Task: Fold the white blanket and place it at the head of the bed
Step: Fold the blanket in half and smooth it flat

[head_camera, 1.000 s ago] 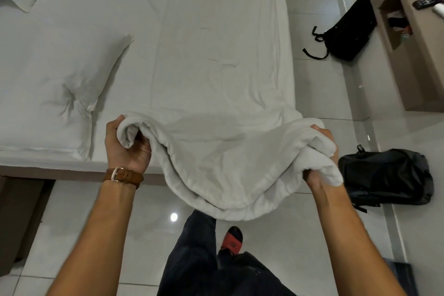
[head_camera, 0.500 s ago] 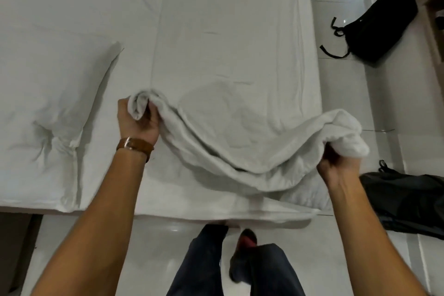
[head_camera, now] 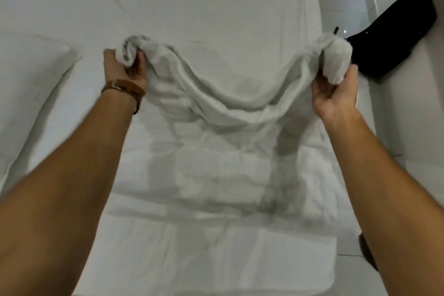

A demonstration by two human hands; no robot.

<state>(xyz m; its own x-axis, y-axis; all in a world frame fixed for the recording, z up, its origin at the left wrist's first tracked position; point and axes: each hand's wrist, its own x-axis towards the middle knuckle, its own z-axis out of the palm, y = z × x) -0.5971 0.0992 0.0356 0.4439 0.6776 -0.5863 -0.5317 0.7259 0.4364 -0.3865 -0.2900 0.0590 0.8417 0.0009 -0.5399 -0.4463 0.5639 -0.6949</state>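
Note:
The white blanket (head_camera: 221, 142) lies partly spread over the near part of the bed (head_camera: 216, 2), its far edge lifted and sagging between my hands. My left hand (head_camera: 125, 71), with a brown watch strap at the wrist, grips the bunched left corner. My right hand (head_camera: 336, 94) grips the bunched right corner above the bed's right side. Both arms are stretched forward over the mattress. The picture is blurred by motion.
A white pillow (head_camera: 31, 94) lies at the left of the bed. A black backpack (head_camera: 394, 36) leans against the wall on the tiled floor at the right. A dark bag edge (head_camera: 367, 255) shows by my right forearm.
Both hands have carried the blanket's edge forward, from the bed's near edge out over the mattress, and the blanket's lower part now rests on the bed. My legs and the floor have left the view.

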